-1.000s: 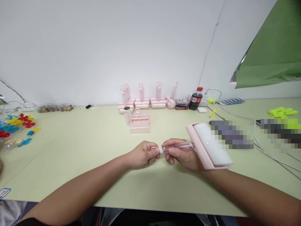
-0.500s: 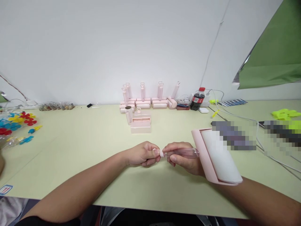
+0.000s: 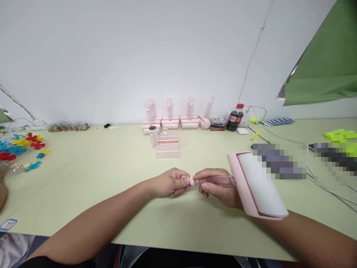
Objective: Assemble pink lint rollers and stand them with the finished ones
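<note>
My right hand (image 3: pixel 219 188) is wrapped round the clear pinkish handle of a lint roller (image 3: pixel 242 186). Its pink head with a white roll tilts over my right wrist. With thumb and fingers pinched, my left hand (image 3: pixel 171 183) grips the small white end cap (image 3: pixel 192 181) at the handle's other end. The cap meets the handle tip between both hands; whether it is fully seated I cannot tell. Beyond the hands lie an open pink lint roller case (image 3: pixel 167 150) with a clear cover and an upright hollow tube (image 3: pixel 153 137).
Several pink lint rollers (image 3: pixel 170 123) stand with handles up along the wall. To their right are a cola bottle (image 3: pixel 235 118), a white case (image 3: pixel 242 131) and cables. Colourful plastic pieces (image 3: pixel 25 149) lie at the left, yellow-green ones (image 3: pixel 338 135) at the right.
The view has shifted very slightly. Both hands keep the same grip on the lint roller and its end cap, with no other visible movement.
</note>
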Demonstrator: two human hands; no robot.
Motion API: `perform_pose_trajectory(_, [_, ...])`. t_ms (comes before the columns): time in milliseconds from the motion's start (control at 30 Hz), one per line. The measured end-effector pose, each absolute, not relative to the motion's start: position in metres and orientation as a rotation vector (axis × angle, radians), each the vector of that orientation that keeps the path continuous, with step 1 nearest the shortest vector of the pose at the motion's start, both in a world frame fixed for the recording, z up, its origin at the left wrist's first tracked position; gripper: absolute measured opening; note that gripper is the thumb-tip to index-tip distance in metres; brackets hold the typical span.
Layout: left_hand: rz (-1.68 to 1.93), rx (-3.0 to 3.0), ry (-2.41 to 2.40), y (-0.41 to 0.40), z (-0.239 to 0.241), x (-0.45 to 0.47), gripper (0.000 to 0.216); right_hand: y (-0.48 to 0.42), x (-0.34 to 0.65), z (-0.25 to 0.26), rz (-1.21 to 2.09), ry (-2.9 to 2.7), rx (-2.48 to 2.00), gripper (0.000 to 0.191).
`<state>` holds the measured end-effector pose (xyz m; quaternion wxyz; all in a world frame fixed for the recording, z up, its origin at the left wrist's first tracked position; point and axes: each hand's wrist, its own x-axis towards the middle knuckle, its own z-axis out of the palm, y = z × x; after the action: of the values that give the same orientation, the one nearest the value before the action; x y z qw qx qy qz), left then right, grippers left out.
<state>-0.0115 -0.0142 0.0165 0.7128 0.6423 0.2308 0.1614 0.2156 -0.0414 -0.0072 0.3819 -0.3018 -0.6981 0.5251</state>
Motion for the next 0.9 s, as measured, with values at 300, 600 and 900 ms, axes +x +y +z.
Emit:
perform_pose_trajectory(300, [0.239,1.294,0.463,-0.009,0.012,-0.015,0.047,-0.043,0.214,0.007,1.168,-1.995,-0.663,0.023])
perform_pose_trajectory(600, [0.913,2.387,1.229,0.002,0.026,-0.025,0.029,-0.035,0.221,0.016,0.729,-1.916,-0.906,0.023])
perform_pose_trajectory(900, [0.623,2.452,1.700,0.034,0.016,-0.050,0.058,-0.032,0.202,0.021,1.275,-1.494,-1.198,0.028])
